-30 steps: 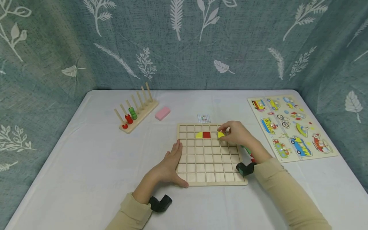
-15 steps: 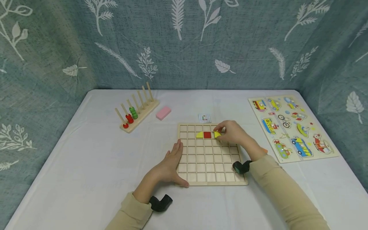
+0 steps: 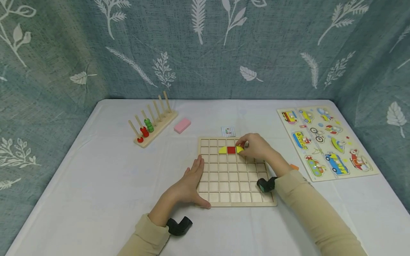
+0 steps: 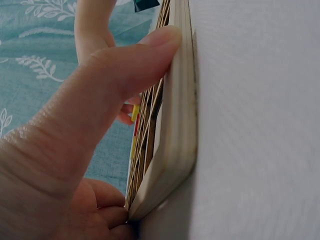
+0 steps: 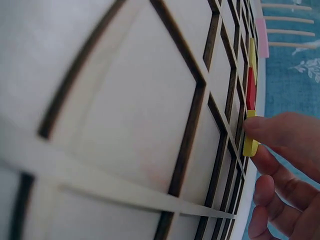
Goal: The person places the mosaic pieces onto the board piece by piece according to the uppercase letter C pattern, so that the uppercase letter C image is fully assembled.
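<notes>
1 yellow piece (image 3: 239, 150) in right hand (image 3: 256, 146)

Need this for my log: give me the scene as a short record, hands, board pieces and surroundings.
Left hand: fingers along the left edge of the grid board, thumb at its near edge
Right hand: pinches a yellow piece beside the red square; seating unclear
Also on board: second yellow piece, left of the red square
Beyond board: small patterned card
Left rear: peg stand with red beads and green beads; pink block beside it
Right side: picture puzzle
</notes>
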`<action>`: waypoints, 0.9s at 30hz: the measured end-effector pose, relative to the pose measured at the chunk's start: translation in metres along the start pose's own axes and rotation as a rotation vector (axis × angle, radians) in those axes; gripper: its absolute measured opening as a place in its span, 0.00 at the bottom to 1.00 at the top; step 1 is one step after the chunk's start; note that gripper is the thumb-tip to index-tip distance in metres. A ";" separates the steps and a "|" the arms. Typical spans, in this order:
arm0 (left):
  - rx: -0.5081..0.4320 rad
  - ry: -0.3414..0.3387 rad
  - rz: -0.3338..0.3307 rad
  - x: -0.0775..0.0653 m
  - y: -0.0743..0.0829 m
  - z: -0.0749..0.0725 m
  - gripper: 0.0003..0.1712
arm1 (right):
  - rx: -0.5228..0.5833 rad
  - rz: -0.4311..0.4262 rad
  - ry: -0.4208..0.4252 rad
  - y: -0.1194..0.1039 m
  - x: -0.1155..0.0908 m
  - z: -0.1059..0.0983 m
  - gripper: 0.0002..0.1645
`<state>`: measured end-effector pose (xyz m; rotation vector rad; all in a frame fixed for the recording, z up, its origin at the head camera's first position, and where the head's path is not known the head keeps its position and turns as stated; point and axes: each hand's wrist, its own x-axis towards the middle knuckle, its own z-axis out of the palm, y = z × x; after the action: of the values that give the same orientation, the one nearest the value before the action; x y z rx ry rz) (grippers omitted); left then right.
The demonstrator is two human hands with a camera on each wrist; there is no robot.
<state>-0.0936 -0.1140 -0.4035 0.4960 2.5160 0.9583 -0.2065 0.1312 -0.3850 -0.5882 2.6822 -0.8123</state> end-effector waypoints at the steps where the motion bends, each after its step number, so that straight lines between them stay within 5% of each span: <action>1: 0.001 -0.001 -0.002 0.000 0.000 0.000 0.78 | -0.002 0.000 0.000 0.000 0.000 0.000 0.17; 27: 0.015 -0.006 0.003 0.001 -0.001 0.000 0.78 | 0.012 0.015 -0.012 -0.001 0.002 -0.003 0.17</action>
<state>-0.0947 -0.1145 -0.4047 0.5061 2.5197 0.9390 -0.2087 0.1307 -0.3827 -0.5676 2.6662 -0.8182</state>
